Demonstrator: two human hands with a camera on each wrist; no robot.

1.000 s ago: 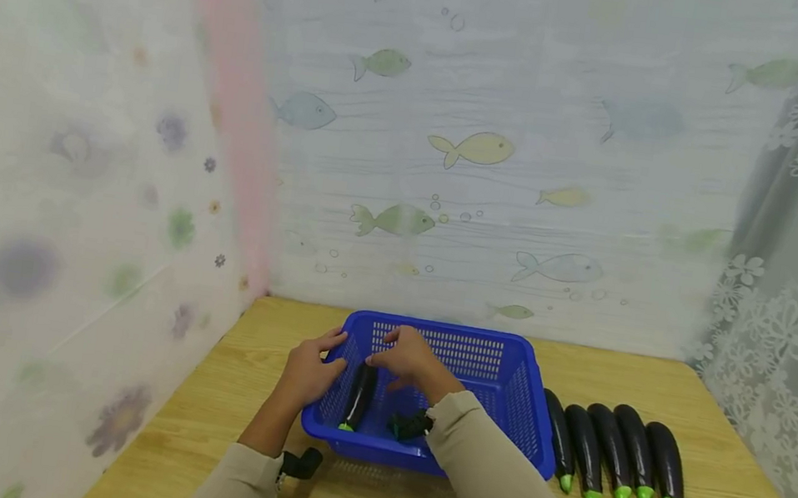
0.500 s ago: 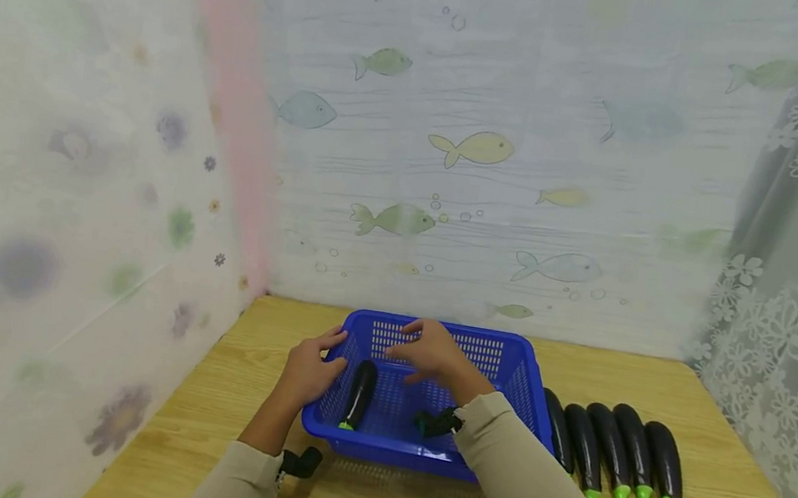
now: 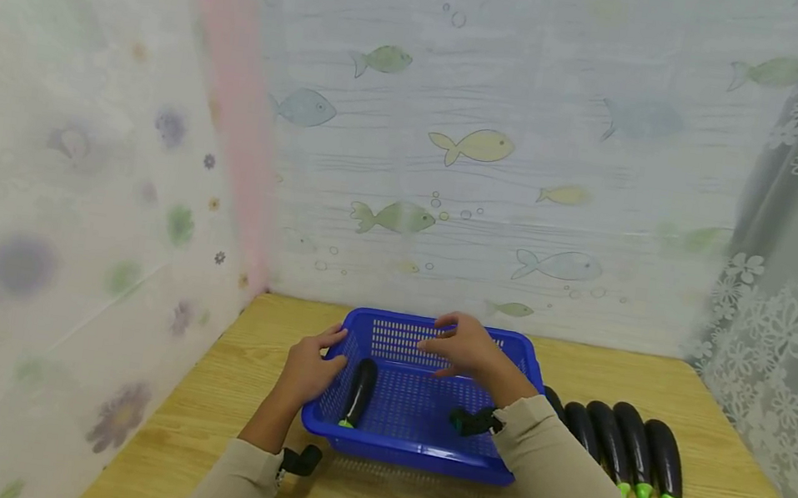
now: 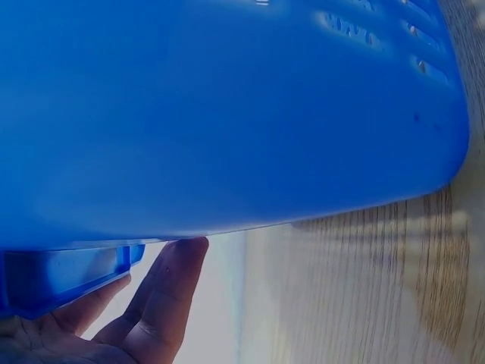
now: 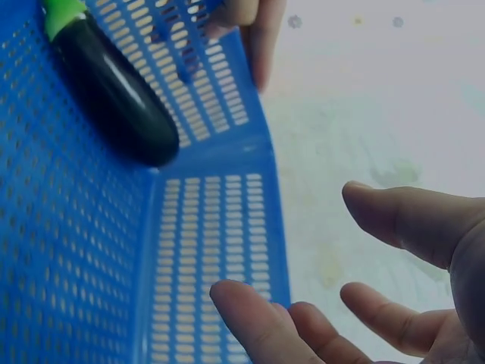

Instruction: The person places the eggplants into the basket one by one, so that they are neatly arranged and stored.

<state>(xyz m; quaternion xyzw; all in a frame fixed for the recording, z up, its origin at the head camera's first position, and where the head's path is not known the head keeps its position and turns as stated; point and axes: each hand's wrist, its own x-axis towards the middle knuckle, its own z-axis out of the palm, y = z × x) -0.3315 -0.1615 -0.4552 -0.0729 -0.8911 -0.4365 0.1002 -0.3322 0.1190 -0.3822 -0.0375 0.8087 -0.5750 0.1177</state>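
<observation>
A blue plastic basket (image 3: 410, 451) with slotted sides stands on the table. My left hand (image 3: 305, 373) grips its left rim, thumb on the inner side; in the left wrist view the fingers (image 4: 170, 292) lie against the outer wall. One dark eggplant (image 3: 361, 391) with a green stem end lies inside along the left wall. Above the basket, toward the back, my right hand (image 3: 469, 349) hovers with spread fingers and holds nothing. The right wrist view shows the eggplant (image 5: 114, 91) apart from that hand.
Several eggplants (image 3: 666, 461) lie side by side on the wooden table (image 3: 730, 494), right of the basket; the right sleeve (image 3: 565, 481) partly covers some. A fish-patterned curtain (image 3: 480, 209) hangs behind, and a flowered one (image 3: 73, 198) closes the left side.
My right hand has let go of the eggplant in the basket and moved up and to the right. The left hand has stayed on the rim.
</observation>
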